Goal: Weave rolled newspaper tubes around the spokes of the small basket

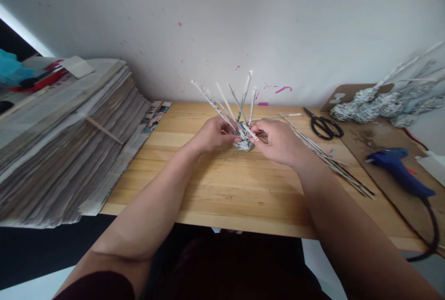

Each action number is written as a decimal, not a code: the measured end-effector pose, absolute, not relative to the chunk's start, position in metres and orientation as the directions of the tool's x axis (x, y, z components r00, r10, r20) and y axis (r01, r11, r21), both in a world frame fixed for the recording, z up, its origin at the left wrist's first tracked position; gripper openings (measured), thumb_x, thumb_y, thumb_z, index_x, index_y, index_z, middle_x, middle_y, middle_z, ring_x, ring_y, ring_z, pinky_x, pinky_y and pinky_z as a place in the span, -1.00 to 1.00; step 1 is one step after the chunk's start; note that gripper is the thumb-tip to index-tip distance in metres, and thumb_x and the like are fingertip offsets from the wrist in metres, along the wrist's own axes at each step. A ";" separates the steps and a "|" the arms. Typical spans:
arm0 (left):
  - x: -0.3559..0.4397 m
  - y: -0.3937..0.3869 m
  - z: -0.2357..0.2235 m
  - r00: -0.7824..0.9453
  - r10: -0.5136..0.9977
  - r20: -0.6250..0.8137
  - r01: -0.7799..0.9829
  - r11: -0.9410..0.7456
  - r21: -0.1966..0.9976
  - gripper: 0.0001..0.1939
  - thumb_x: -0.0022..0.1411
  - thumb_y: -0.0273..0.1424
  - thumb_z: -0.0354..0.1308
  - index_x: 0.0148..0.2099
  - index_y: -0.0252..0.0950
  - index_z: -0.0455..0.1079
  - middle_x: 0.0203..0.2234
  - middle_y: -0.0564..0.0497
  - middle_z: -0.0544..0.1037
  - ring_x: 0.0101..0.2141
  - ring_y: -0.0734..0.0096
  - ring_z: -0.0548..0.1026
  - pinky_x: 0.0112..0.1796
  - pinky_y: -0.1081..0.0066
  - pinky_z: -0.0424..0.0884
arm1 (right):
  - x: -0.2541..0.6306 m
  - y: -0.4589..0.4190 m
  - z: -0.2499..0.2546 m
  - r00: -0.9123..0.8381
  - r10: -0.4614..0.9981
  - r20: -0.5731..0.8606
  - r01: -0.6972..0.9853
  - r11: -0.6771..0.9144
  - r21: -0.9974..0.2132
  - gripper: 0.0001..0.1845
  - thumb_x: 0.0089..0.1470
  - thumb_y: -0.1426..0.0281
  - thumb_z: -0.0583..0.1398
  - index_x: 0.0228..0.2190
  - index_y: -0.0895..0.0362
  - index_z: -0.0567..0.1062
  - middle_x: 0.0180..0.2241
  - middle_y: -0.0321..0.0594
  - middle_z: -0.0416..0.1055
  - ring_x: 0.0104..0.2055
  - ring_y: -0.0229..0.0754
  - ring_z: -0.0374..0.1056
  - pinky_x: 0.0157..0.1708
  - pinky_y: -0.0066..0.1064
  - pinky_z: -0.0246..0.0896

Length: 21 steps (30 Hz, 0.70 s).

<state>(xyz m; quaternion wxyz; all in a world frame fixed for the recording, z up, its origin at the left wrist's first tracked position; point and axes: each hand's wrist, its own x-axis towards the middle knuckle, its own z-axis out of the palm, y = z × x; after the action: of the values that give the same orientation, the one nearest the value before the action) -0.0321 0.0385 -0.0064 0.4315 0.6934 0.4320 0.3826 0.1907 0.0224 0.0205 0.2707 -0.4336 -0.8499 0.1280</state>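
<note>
A small woven basket (244,144) of rolled newspaper sits on the wooden table (222,188), between my two hands. Several thin paper tubes (246,87) fan upward from its rim. My left hand (219,134) is closed on the basket's left side, with fingertips at the woven edge and partly hidden behind it. On the other side, my right hand (276,138) pinches a paper strip (250,132) that slants across the front of the weave. Some of the right fingers are hidden behind the basket.
Loose paper tubes (325,158) lie right of my right hand, near black scissors (323,124). A blue glue gun (399,170) with a cord rests on a brown board (377,151). Finished-looking woven paper pieces (368,104) stand behind it. A tall newspaper stack (76,147) fills the left.
</note>
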 end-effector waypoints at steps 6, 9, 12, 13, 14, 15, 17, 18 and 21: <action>-0.027 0.036 -0.008 0.302 0.925 0.232 0.269 -0.316 0.910 -0.70 0.04 -0.19 0.39 -0.37 -0.34 0.51 -0.44 -0.01 0.53 -0.42 0.42 0.44 -0.37 0.43 0.36 | 0.191 0.022 0.020 -0.479 0.807 0.345 0.660 0.591 -0.464 -0.87 0.02 0.54 0.22 -0.36 0.10 0.51 -0.37 -0.23 0.55 -0.39 -0.19 0.38 -0.35 -0.39 0.14; -0.026 0.035 -0.009 0.291 0.922 0.254 0.267 -0.333 0.904 -0.74 0.09 -0.21 0.35 -0.34 -0.33 0.53 -0.41 -0.02 0.54 -0.39 0.39 0.47 -0.34 0.42 0.39 | 0.191 0.022 0.021 -0.473 0.822 0.319 0.668 0.570 -0.479 -0.85 0.02 0.55 0.21 -0.34 0.10 0.50 -0.39 -0.24 0.54 -0.44 -0.21 0.35 -0.38 -0.39 0.12; -0.026 0.034 -0.009 0.312 0.918 0.246 0.258 -0.331 0.908 -0.76 0.14 -0.22 0.31 -0.31 -0.32 0.57 -0.39 -0.05 0.56 -0.36 0.36 0.50 -0.32 0.40 0.43 | 0.191 0.022 0.022 -0.463 0.835 0.298 0.674 0.550 -0.492 -0.83 0.02 0.56 0.19 -0.32 0.10 0.48 -0.37 -0.22 0.55 -0.44 -0.20 0.36 -0.38 -0.39 0.13; -0.026 0.034 -0.008 0.323 0.915 0.241 0.250 -0.328 0.911 -0.76 0.15 -0.23 0.31 -0.31 -0.32 0.58 -0.39 -0.05 0.57 -0.36 0.35 0.51 -0.32 0.40 0.43 | 0.191 0.022 0.022 -0.460 0.837 0.296 0.676 0.546 -0.494 -0.83 0.02 0.57 0.18 -0.32 0.10 0.48 -0.37 -0.22 0.55 -0.43 -0.19 0.36 -0.38 -0.38 0.13; -0.026 0.033 -0.008 0.336 0.913 0.233 0.242 -0.322 0.915 -0.76 0.15 -0.23 0.31 -0.31 -0.33 0.58 -0.41 -0.05 0.58 -0.37 0.34 0.52 -0.33 0.39 0.44 | 0.191 0.022 0.022 -0.460 0.838 0.294 0.678 0.545 -0.494 -0.82 0.02 0.58 0.18 -0.32 0.10 0.48 -0.36 -0.21 0.55 -0.42 -0.18 0.37 -0.37 -0.38 0.13; -0.027 0.033 -0.007 0.348 0.911 0.223 0.238 -0.315 0.919 -0.77 0.15 -0.23 0.31 -0.31 -0.33 0.58 -0.42 -0.05 0.58 -0.38 0.33 0.52 -0.34 0.39 0.44 | 0.191 0.022 0.022 -0.462 0.837 0.294 0.677 0.547 -0.492 -0.81 0.02 0.59 0.17 -0.32 0.09 0.48 -0.36 -0.21 0.56 -0.41 -0.18 0.38 -0.37 -0.38 0.14; -0.027 0.033 -0.006 0.361 0.910 0.205 0.235 -0.302 0.924 -0.77 0.15 -0.25 0.32 -0.34 -0.34 0.58 -0.47 -0.04 0.58 -0.39 0.31 0.53 -0.35 0.39 0.43 | 0.192 0.022 0.022 -0.470 0.830 0.300 0.674 0.557 -0.485 -0.79 0.01 0.60 0.16 -0.32 0.09 0.47 -0.35 -0.22 0.56 -0.39 -0.18 0.39 -0.36 -0.38 0.14; -0.028 0.034 -0.005 0.365 0.910 0.198 0.235 -0.296 0.926 -0.78 0.14 -0.26 0.33 -0.35 -0.34 0.57 -0.48 -0.03 0.58 -0.40 0.31 0.53 -0.36 0.39 0.43 | 0.192 0.023 0.022 -0.477 0.825 0.304 0.671 0.565 -0.480 -0.78 0.01 0.61 0.16 -0.32 0.09 0.47 -0.34 -0.22 0.56 -0.38 -0.17 0.39 -0.35 -0.38 0.14; -0.028 0.034 -0.004 0.368 0.912 0.183 0.233 -0.281 0.931 -0.80 0.11 -0.27 0.35 -0.35 -0.33 0.57 -0.50 -0.02 0.58 -0.39 0.29 0.54 -0.37 0.39 0.45 | 0.193 0.023 0.022 -0.499 0.808 0.313 0.662 0.589 -0.465 -0.79 0.05 0.62 0.14 -0.32 0.09 0.47 -0.33 -0.21 0.56 -0.35 -0.17 0.40 -0.33 -0.38 0.14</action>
<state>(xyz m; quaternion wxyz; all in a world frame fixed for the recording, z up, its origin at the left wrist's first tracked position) -0.0285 0.0341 -0.0044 0.4391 0.7008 0.4083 0.3865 0.1931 0.0235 0.0221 0.2556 -0.4303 -0.8538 0.1432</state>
